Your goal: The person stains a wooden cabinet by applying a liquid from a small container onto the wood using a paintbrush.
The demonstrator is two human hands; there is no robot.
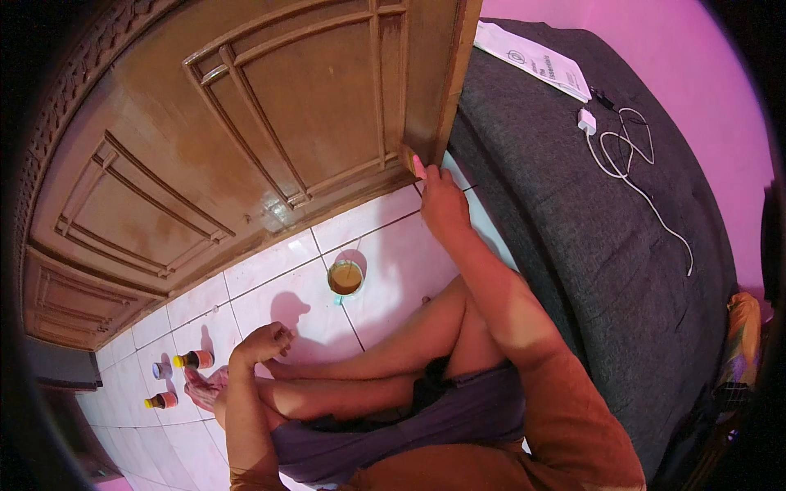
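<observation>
In my right hand (444, 203) is a small paintbrush (417, 166) with a pink handle. Its bristles touch the lower right corner of a brown carved wooden panel (319, 106), close to the panel's right edge. My left hand (264, 344) hangs empty over my lower legs, its fingers loosely bent and somewhat apart. Between the two hands, a cup (345, 278) of brown liquid with a turquoise handle stands on the tiled floor (270, 266). Glossy, wet-looking patches show low on the panel.
Two dark bottles with yellow caps (194, 360) lie beside my foot, near a small jar (161, 371). Along my right runs a dark grey cushioned surface (565, 188) holding a white printed bag (532, 61) and a white cable (630, 176). A pink wall (688, 74) rises behind it.
</observation>
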